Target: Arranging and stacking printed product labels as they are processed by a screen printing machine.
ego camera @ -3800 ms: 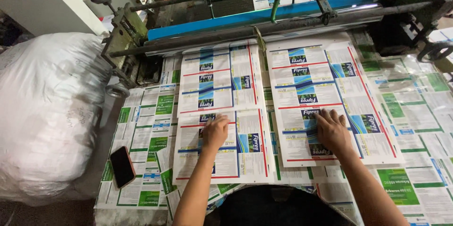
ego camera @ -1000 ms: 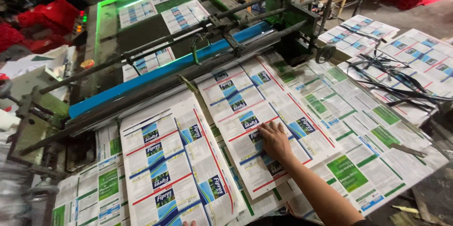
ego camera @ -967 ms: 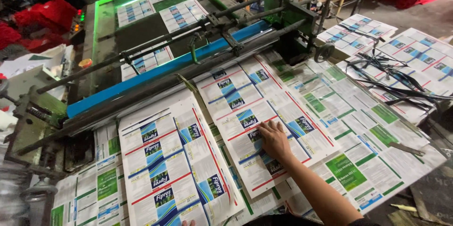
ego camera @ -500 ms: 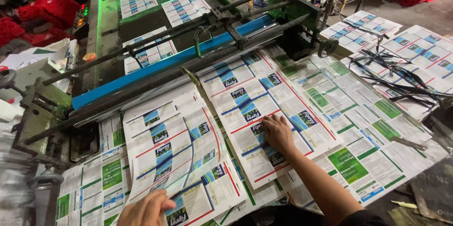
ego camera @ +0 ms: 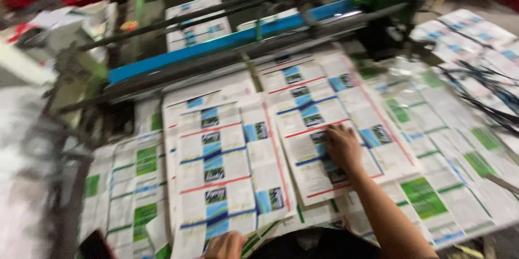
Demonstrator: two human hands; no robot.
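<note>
Two stacks of printed white sheets with blue and red blocks lie side by side on the table below a machine. My right hand (ego camera: 341,146) rests flat on the right stack (ego camera: 330,118), fingers spread. My left hand (ego camera: 226,245) shows only partly at the bottom edge, touching the near edge of the left stack (ego camera: 216,167). Whether it grips the sheets is not clear. The picture is blurred by motion.
A machine with a blue bar (ego camera: 227,42) and dark rollers runs across the back. Green-printed sheets (ego camera: 432,194) cover the table to the right and left (ego camera: 135,183). A dark phone (ego camera: 94,245) lies at bottom left. Black cables (ego camera: 481,91) trail at right.
The view has swung back leftward and down. My left hand has come to the near edge of the left stack. My right hand stays pressed on the right stack.
</note>
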